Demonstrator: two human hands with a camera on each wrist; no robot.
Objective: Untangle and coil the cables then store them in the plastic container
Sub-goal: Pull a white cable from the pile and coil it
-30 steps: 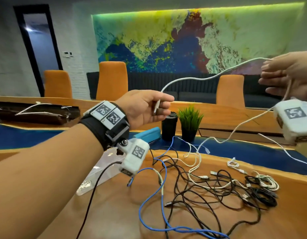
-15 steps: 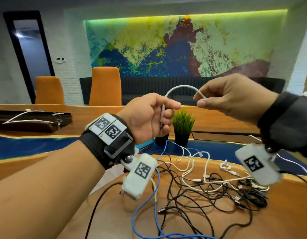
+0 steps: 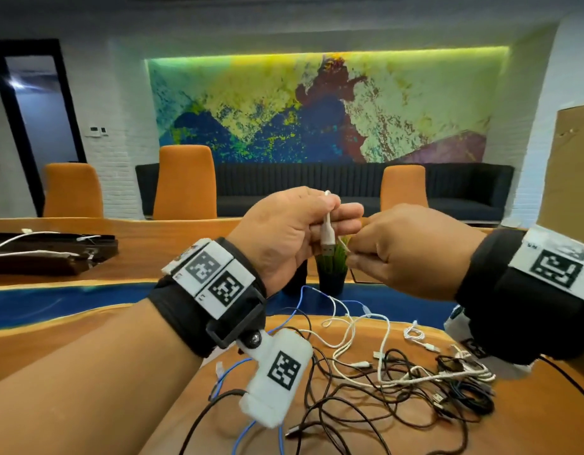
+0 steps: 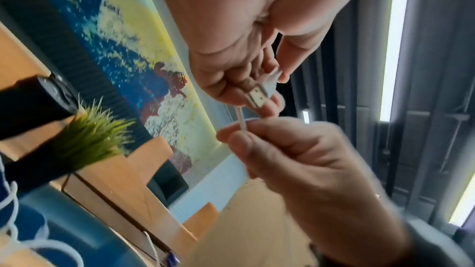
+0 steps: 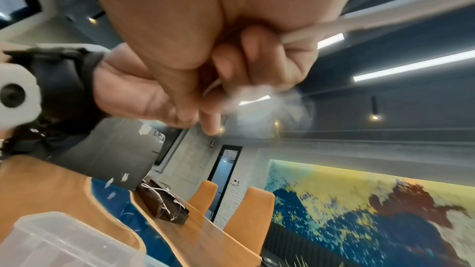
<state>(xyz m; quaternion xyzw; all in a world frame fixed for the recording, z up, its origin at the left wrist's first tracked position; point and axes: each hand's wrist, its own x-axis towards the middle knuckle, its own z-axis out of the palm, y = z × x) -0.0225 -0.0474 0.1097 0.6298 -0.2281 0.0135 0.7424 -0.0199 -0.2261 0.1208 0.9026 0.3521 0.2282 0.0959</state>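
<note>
Since the earlier frame, both hands have met above the worktop: left hand pinches the white cable at its plug, right hand grips the cord just beside. Even, loose loops should coil best.

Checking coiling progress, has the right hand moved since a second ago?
Yes. The right hand has swung left toward the left hand, from right of the right-hand orange chair to below it.

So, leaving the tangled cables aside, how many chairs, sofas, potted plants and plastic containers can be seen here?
Orange chairs: 3
Dark sofa: 1
Potted plant: 1
Plastic container: 1
Total: 6
</note>
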